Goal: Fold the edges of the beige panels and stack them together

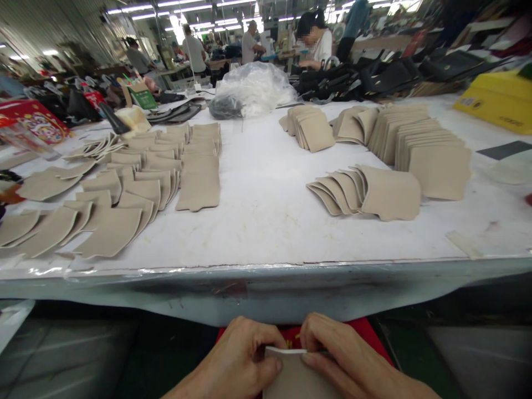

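Low at the bottom of the view, in front of the table's near edge, a beige leather-like panel (297,379) with a pale cut edge is held between both hands. My left hand (245,357) pinches its top edge on the left, thumb on the near face. On the right, my right hand (338,352) grips the same edge with thumb and bent fingers. The panel's lower part runs out of the frame. Over the table's left side lie several rows of similar beige panels (199,180), overlapping and partly curled.
On the white table (257,221), more beige panels (393,191) stand in stacks at right. A clear plastic bag (257,83) lies at the back beside black bags (386,75). A yellow box (496,102) sits far right, a red box (35,119) far left. People work behind.
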`<state>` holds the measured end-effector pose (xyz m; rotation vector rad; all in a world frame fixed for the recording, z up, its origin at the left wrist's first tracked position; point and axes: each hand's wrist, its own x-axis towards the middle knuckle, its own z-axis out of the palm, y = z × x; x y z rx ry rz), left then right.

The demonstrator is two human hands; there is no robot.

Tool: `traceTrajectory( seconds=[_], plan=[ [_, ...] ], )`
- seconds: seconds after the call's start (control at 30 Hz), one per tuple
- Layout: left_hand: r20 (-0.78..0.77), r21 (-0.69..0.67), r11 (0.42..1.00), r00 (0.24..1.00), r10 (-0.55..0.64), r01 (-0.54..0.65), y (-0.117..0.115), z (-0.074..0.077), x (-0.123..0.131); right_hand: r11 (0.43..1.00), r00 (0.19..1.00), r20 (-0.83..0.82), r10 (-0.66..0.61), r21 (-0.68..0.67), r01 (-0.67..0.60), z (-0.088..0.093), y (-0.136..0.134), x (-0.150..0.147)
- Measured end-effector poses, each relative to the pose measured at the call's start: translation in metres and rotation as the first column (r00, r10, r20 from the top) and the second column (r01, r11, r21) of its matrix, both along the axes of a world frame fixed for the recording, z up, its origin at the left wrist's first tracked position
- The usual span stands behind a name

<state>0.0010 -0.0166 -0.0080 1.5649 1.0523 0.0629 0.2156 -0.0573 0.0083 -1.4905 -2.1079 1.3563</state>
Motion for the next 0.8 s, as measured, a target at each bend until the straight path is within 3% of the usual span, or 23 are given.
traceTrajectory(
  seconds=[0.23, 0.37, 0.53, 0.8],
  plan=[
    [0.085, 0.113, 0.990, 0.992, -0.096, 0.087, 0.003, 0.004, 0.016, 0.999, 0.999, -0.044, -0.004, -0.038, 0.002, -0.004, 0.000, 0.002],
    [0.109, 0.131, 0.983, 0.984, -0.140, 0.125, 0.003, 0.001, 0.021, 0.994, 0.996, -0.062, -0.060, -0.090, 0.054, -0.008, -0.001, 0.011],
    [0.108, 0.193, 0.967, 0.976, -0.187, 0.164, 0.005, -0.005, 0.020, 0.985, 0.990, -0.136, -0.036, -0.170, 0.012, -0.019, -0.006, 0.029],
    [0.119, 0.238, 0.953, 0.969, -0.218, 0.185, 0.002, -0.008, 0.022, 0.997, 0.982, -0.189, -0.011, -0.072, -0.003, -0.030, -0.006, 0.038]
  ],
)
